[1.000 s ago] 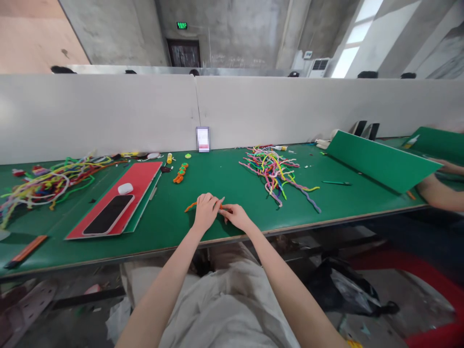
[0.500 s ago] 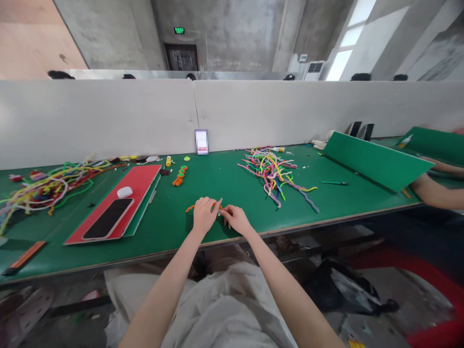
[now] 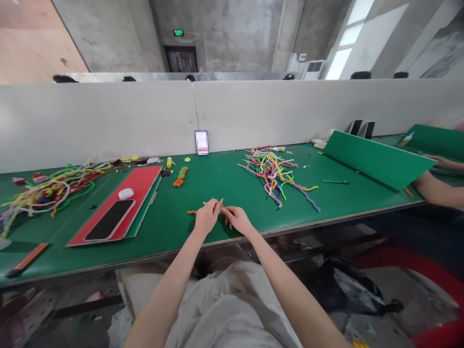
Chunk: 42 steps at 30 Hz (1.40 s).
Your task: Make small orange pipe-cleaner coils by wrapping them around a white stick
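My left fingers and right fingers pinched an orange fuzzy stem, its end poking out leftward over the green tabletop.

Left: a dark-screened phone and a small white case rest on a red board. Centre: a lit-screen device stands upright before the pale partition. Right: a slim green pen lies near a slanted green panel. Background: an illuminated exit sign above a dark door.
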Motion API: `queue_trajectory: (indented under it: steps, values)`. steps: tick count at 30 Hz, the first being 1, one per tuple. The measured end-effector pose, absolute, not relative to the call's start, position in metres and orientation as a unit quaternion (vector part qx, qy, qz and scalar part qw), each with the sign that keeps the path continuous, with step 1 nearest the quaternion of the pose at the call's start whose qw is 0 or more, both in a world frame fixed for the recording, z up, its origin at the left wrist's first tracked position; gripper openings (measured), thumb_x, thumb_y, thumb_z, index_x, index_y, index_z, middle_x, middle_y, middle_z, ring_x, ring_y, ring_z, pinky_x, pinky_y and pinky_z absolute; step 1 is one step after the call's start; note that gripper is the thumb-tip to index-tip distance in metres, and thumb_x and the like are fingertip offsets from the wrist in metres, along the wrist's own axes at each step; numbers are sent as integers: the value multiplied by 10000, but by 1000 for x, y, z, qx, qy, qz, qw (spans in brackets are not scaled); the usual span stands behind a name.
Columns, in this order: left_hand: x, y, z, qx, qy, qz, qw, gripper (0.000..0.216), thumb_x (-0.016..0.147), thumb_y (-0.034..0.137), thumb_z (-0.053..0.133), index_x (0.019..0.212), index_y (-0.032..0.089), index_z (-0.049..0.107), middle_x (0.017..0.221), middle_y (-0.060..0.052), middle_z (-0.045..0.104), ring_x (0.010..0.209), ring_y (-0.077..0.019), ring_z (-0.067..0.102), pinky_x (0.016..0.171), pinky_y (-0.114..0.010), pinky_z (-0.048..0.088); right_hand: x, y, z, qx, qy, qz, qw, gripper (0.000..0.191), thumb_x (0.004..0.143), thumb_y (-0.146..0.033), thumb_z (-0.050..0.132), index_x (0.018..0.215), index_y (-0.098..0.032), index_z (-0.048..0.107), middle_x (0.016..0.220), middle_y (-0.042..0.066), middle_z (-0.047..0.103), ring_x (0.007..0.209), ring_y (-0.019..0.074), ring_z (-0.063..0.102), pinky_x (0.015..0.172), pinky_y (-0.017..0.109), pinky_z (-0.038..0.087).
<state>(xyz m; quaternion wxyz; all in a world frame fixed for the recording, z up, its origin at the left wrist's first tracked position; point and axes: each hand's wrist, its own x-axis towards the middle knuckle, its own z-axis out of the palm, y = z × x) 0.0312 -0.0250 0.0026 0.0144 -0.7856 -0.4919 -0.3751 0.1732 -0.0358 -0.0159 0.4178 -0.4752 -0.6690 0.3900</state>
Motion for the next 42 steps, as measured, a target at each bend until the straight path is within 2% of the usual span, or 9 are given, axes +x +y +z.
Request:
queue_trajectory:
  steps: [3,6,12,16,21,28,33,39,42]
  values:
    - [31,-26,3,-789,-492,-368,17,233,903,310,330,801,184,497,658,12,585,547,-104,548,515,-196,357,174,-36,-16,-465,-662,400,430,375,845,-442,412,685,-155,594,455,-34,505,332,59,410,385,178,297]
    - [32,-27,4,-794,-487,-364,29,264,915,318,285,826,176,489,677,-9,594,556,-120,553,523,-215,362,174,-36,-17,-453,-649,422,442,365,841,-459,411,744,-159,595,453,-46,483,328,58,383,369,178,280]
    - [34,-30,10,-832,-433,-340,67,260,904,246,283,791,176,505,738,-35,614,704,-160,560,787,-320,365,176,-36,-15,-415,-609,493,462,391,809,-521,412,793,-156,554,466,-55,475,324,61,369,337,179,285]
    - [34,-32,12,-825,-442,-341,89,260,904,189,255,830,162,503,784,-54,617,736,-168,548,837,-371,324,178,-37,-10,-393,-576,533,480,411,785,-547,432,763,-153,546,444,-61,443,331,61,365,337,181,285]
    - [37,-35,13,-848,-423,-303,98,249,892,180,291,769,167,506,705,-34,593,724,-165,542,897,-394,277,180,-38,-7,-389,-529,550,517,411,771,-570,437,712,-168,497,417,-70,411,322,60,347,328,187,241]
    - [42,-37,14,-897,-371,-233,64,266,888,168,279,746,176,505,673,-20,595,657,-148,551,805,-338,337,179,-40,-3,-389,-486,557,549,421,751,-577,464,590,-195,391,403,-81,369,319,54,297,329,202,212]
    - [41,-35,13,-890,-391,-230,38,281,902,208,250,775,186,499,591,-4,571,577,-145,537,772,-325,356,181,-40,-5,-380,-477,570,550,389,756,-562,466,652,-188,449,374,-98,302,310,57,231,319,208,172]
    - [38,-30,8,-867,-440,-234,5,294,912,279,250,781,212,504,547,7,538,554,-161,535,560,-251,358,185,-37,-8,-366,-475,600,530,407,747,-577,467,652,-182,452,381,-107,236,311,51,197,321,204,171]
    - [36,-29,5,-860,-454,-233,1,292,915,284,248,795,214,505,556,4,546,569,-166,546,537,-239,352,187,-36,-9,-358,-477,609,523,412,755,-572,458,642,-176,466,375,-105,233,311,50,192,325,205,173]
